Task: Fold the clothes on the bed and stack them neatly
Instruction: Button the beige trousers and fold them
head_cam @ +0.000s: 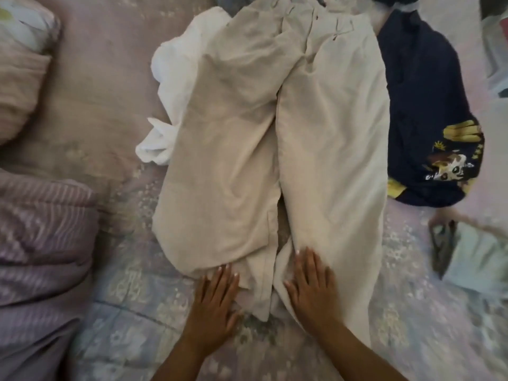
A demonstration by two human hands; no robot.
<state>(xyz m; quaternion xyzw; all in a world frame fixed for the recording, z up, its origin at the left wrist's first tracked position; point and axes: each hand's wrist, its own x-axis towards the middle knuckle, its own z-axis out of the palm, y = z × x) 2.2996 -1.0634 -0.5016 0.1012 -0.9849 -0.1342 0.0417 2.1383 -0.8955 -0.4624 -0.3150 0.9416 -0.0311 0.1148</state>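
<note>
Beige trousers (275, 127) lie spread lengthwise on the bed (110, 92), waistband at the far end, leg hems nearest me. My left hand (213, 306) lies flat with straight fingers at the hem of the left leg. My right hand (313, 287) presses flat on the hem of the right leg. A white garment (176, 78) is bunched under the trousers' left side. A navy top with a yellow print (428, 127) lies crumpled to the right.
A striped mauve duvet (41, 243) is heaped at the left edge, with pillows (22, 64) behind it. A pale blue folded cloth (478, 259) sits at the right, and more dark clothing (393, 1) shows at the far end.
</note>
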